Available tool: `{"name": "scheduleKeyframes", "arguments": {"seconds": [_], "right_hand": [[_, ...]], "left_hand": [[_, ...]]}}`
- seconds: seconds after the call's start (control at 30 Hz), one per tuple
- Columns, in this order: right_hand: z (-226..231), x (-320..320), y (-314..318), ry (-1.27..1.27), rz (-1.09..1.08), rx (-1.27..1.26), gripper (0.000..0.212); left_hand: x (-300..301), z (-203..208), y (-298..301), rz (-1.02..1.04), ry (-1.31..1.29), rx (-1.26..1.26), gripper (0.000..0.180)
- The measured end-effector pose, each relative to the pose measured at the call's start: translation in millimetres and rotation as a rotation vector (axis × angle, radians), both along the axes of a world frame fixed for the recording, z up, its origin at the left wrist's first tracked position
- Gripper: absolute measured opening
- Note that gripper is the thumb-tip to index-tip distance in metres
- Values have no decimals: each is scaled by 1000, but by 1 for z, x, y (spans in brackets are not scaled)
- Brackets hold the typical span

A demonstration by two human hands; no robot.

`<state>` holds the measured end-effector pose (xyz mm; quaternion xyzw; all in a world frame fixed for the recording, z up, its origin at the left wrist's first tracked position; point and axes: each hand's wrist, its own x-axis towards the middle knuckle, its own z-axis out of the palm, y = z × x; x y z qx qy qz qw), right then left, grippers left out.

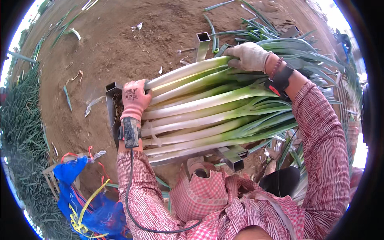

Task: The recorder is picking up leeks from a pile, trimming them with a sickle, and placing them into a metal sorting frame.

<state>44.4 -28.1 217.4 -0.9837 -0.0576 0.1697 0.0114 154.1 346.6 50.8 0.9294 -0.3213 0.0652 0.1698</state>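
A thick row of leeks (192,114) lies across a metal frame in front of me, white stalks to the left and green leaves to the right. My left hand (135,97), in a pink glove, is closed at the root ends, its thumb against the end of the farthest leek (188,72). At the place where that same leek turns green, my right hand (250,57) grips it in a pale grey glove. The roots beneath my left hand are mostly hidden.
Square metal posts (203,38) rise at the frame's corners, one on the near side (234,160). Blue netting (90,200) with yellow ties lies at lower left, by a large heap of green leaves (22,140). Trimmed leaves (260,30) are scattered on the brown soil (120,44).
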Motion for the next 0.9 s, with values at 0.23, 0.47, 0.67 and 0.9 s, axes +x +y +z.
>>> {"name": "scheduleKeyframes", "arguments": {"seconds": [0.23,0.47,0.67,0.9], "right_hand": [[-14,13,11,126,17,-7,38],[-12,9,13,-7,61,118,39],[-6,8,18,15,22,154,38],[-18,20,14,96,75,24,46]], "left_hand": [[3,7,-5,62,275,75,26],[-6,36,2,11,72,265,24],[-11,44,4,52,216,250,29],[10,7,6,63,367,59,39]]}}
